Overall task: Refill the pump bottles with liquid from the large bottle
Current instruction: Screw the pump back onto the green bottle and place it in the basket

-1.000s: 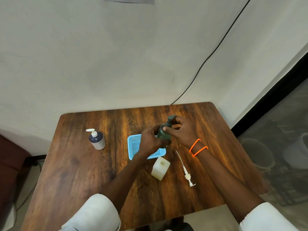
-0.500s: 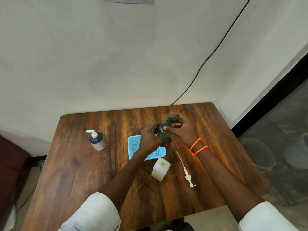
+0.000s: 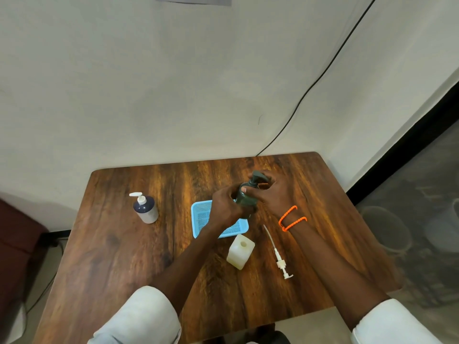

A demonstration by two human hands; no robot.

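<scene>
I've got the wooden worktop [image 3: 119,256] filling the lower half of my view, pushed against a pale wall [image 3: 149,83] with a black cable [image 3: 310,88] running down it. Two forearms reach in from the bottom, white sleeves [image 3: 139,316] at the near edge. On the worktop sits a blue mesh tray [image 3: 202,214], partly hidden under the left forearm. Above the tray's right end, the green bottle [image 3: 244,201] is held upright between both hands. My left hand [image 3: 224,206] is wrapped round the bottle's body, fingers curled on it. My right hand [image 3: 273,194] grips the top, thumb and fingers closed round the dark pump head [image 3: 257,178]; two orange bands [image 3: 291,218] ring that wrist. I can't tell whether the bottle's base touches the tray or hangs just over it. Just in front of the tray stands the white square bottle [image 3: 240,252], cap off, neck open. Beside it to the right lies a loose white pump [image 3: 279,254], tube pointing away from me, flat on the wood. Well apart on the left, a navy bottle [image 3: 146,208] stands upright, white pump fitted.
</scene>
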